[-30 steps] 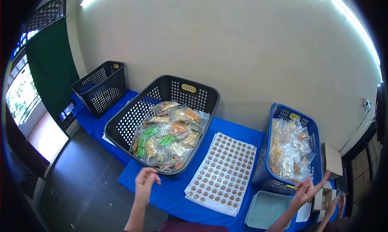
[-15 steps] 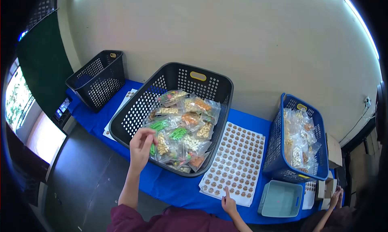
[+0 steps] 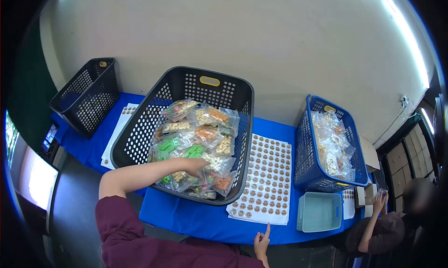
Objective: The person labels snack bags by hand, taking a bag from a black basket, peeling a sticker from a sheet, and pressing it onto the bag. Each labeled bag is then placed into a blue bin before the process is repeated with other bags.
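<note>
Grip of the left hand [image 3: 193,166] I cannot tell, fingers obscured at bags [image 3: 205,151] in black basket [image 3: 140,139]

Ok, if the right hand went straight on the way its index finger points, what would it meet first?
Probably the near edge of the sticker sheets, just past the right hand's fingertip; its height above them is unclear.

how the left hand [image 3: 192,166] meets the bags [image 3: 193,151] is unclear; the co-worker's head [image 3: 418,194] is blurred; print on the stickers [image 3: 267,184] is too small to read.
</note>
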A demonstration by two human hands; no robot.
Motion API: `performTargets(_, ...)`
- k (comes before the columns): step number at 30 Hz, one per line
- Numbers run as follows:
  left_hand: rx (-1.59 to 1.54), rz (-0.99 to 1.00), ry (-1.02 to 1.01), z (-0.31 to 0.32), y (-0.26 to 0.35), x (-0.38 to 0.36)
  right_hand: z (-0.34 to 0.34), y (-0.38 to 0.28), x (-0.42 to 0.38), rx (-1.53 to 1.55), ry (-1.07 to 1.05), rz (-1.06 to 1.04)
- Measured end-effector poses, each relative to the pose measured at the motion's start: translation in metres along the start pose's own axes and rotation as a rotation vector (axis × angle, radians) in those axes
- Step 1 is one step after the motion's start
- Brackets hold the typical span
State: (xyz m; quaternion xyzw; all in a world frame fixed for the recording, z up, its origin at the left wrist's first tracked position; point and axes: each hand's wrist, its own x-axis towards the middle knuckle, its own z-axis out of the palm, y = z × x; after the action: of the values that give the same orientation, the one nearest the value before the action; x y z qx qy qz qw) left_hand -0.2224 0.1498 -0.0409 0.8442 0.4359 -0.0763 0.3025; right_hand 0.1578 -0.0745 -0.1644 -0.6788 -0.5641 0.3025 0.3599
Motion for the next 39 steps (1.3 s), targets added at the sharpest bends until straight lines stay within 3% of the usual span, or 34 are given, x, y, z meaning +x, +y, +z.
performTargets(1, -0.032, -0.003, -0.093, 0.009, -0.005, 0.002, 0.002, -0.004, -0.001, 0.044, 0.028, 0.016)
performTargets(4, 0.009, -0.004, -0.018, 0.017, -0.009, 0.0, 0.012, -0.012, -0.003, 0.16, 0.083, 0.046)
performTargets(5, 0.076, 0.042, 0.11, 0.02, -0.012, -0.001, 0.017, -0.013, -0.004, 0.166, 0.075, 0.042)
performTargets(8, 0.022, 0.051, 0.009, 0.018, -0.011, -0.001, 0.026, -0.018, -0.006, 0.191, 0.04, 0.033)
performTargets(11, 0.215, 0.018, 0.069, 0.008, 0.004, -0.007, 0.035, -0.023, -0.007, 0.248, 0.007, 0.027)
performTargets(14, 0.352, 0.124, 0.302, -0.006, -0.002, -0.001, 0.038, -0.017, -0.004, 0.303, -0.002, 0.023)
performTargets(15, 0.398, 0.238, 0.546, -0.019, 0.007, -0.005, 0.038, -0.014, -0.002, 0.315, 0.0, 0.032)
performTargets(20, 0.162, 0.227, 1.053, -0.089, 0.071, -0.045, 0.03, -0.018, 0.007, 0.428, 0.05, 0.078)
performTargets(24, 0.053, 0.249, 1.34, -0.102, 0.138, -0.083, 0.008, -0.044, 0.034, 0.589, 0.038, 0.03)
performTargets(28, -0.209, 0.211, 1.309, -0.081, 0.184, -0.09, -0.035, -0.123, 0.067, 0.81, -0.169, -0.185)
performTargets(30, -0.252, 0.28, 1.195, -0.073, 0.202, -0.082, -0.055, -0.16, 0.07, 0.977, -0.272, -0.303)
performTargets(33, -0.422, 0.26, 1.068, -0.054, 0.22, -0.067, -0.093, -0.175, 0.069, 0.85, -0.469, -0.355)
performTargets(37, -0.699, 0.259, 0.873, -0.038, 0.217, -0.052, -0.104, -0.167, 0.075, 0.905, -0.325, -0.311)
performTargets(39, -1.179, 0.442, 0.79, -0.028, 0.227, -0.038, -0.105, -0.156, 0.082, 1.151, -0.26, -0.144)
